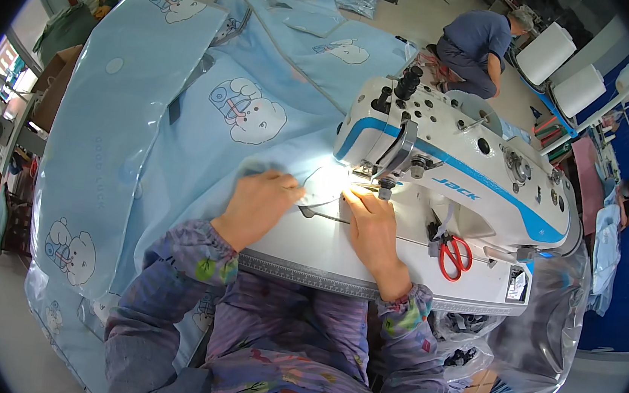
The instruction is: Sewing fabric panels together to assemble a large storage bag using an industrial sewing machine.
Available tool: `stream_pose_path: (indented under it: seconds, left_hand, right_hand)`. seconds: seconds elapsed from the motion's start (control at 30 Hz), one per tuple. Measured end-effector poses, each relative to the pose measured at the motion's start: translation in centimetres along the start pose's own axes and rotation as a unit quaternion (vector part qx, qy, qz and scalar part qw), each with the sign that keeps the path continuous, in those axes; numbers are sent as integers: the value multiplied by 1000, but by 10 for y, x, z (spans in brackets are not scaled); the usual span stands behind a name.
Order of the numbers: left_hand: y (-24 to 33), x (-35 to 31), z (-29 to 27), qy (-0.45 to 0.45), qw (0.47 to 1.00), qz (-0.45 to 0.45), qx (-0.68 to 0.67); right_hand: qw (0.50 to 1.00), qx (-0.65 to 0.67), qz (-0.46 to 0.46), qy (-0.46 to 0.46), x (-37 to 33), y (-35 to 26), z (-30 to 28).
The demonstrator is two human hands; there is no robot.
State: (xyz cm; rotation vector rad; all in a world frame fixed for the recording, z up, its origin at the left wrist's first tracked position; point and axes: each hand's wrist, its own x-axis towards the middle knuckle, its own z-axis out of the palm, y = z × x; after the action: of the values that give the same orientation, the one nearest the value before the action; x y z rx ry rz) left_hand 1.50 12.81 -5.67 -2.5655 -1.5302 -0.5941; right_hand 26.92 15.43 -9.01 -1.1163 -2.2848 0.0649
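Note:
A light blue fabric [184,135] with printed white puppies spreads over the left of the sewing table. Its edge runs under the needle area of a white and blue sewing machine [454,161], where a bright lamp washes out detail. Left of the needle, my left hand [262,203] is closed on the fabric, fingers bent and pressed together. My right hand [372,228] has its fingertips together on the fabric edge just in front of the presser foot. A narrow dark strip [324,215] curves along the table between my hands.
Red-handled scissors [455,257] lie on the table right of my right hand. A grey measuring strip [307,273] lines the front edge. White thread cones [546,54] stand behind the machine. A person [476,49] crouches beyond it. Clear plastic [541,324] hangs at the right.

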Motion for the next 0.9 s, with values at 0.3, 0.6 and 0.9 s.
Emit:
stream_pose_path:
  seconds: [0.3,0.6,0.9]
  left_hand:
    - [63,20,-4,-91,993,20,79]
    - [13,54,3,-149,979,137,-15]
    - [5,17,7,-138,979,84,-126]
  right_hand:
    - [980,176,94,4,-34,-61,-18]
    - [455,806,292,-239,-65,-219,87]
    - [497,706,367,-346,-116,-220,69]
